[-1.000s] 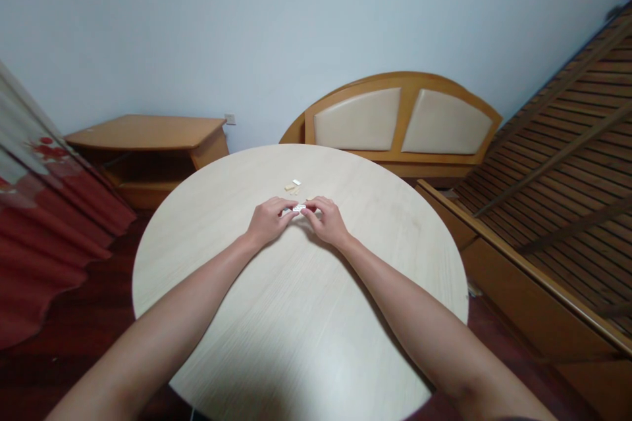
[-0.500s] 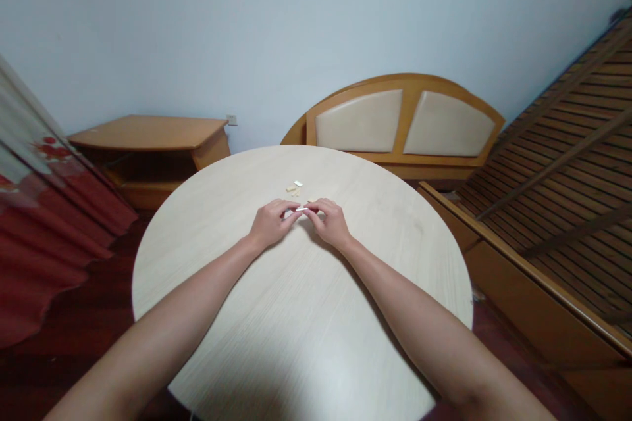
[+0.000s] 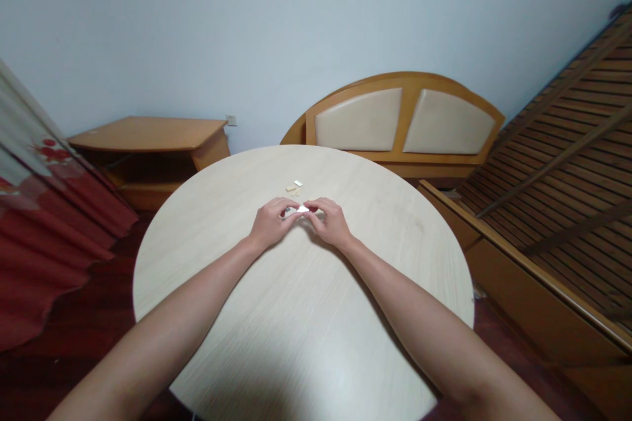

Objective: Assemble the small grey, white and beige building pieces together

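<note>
A small white flat piece (image 3: 303, 209) is pinched between my two hands over the round table (image 3: 237, 316). My left hand (image 3: 272, 220) grips its left end with thumb and fingers. The right end is held the same way by my right hand (image 3: 328, 220). Fingertips cover part of the piece, and its exact kind is too small to make out. Just beyond my hands lie several small pale yellow pieces (image 3: 291, 189) and a little white rectangular piece (image 3: 298, 183) on the tabletop.
Behind the table a wooden headboard (image 3: 403, 118) with cream panels leans by the wall. A low wooden cabinet (image 3: 153, 135) stands at the back left, near a red and white curtain (image 3: 64, 230). On the right are a wooden bed rail (image 3: 523, 270) and a slatted panel (image 3: 567, 151).
The white piece between my fingers has tilted, from a thin edge-on line to a broader bright face. My hands stay in nearly the same place.
</note>
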The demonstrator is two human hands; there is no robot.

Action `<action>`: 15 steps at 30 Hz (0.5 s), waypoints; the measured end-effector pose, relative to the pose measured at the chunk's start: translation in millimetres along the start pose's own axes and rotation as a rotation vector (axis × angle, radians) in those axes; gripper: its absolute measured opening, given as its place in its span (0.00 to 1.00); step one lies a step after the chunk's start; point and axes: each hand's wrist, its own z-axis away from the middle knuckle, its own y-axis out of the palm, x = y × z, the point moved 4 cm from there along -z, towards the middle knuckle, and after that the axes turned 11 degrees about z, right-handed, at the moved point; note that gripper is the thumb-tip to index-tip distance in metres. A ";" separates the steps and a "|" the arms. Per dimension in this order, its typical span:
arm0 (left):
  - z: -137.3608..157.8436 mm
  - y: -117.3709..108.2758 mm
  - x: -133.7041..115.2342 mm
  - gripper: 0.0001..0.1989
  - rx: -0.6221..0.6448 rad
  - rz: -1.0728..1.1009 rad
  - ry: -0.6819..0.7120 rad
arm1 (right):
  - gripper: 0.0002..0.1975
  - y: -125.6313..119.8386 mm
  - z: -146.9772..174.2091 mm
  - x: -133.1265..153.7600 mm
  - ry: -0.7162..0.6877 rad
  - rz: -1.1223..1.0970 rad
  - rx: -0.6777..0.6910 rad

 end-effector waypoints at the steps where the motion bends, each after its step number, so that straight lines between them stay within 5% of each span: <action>1: 0.1 -0.1 0.0 0.11 0.000 -0.005 -0.005 | 0.09 0.2 -0.1 -0.2 0.004 0.000 0.007; 15: -0.3 0.3 0.4 0.11 0.014 -0.017 -0.013 | 0.08 0.7 -1.8 5.1 -0.027 -0.030 0.038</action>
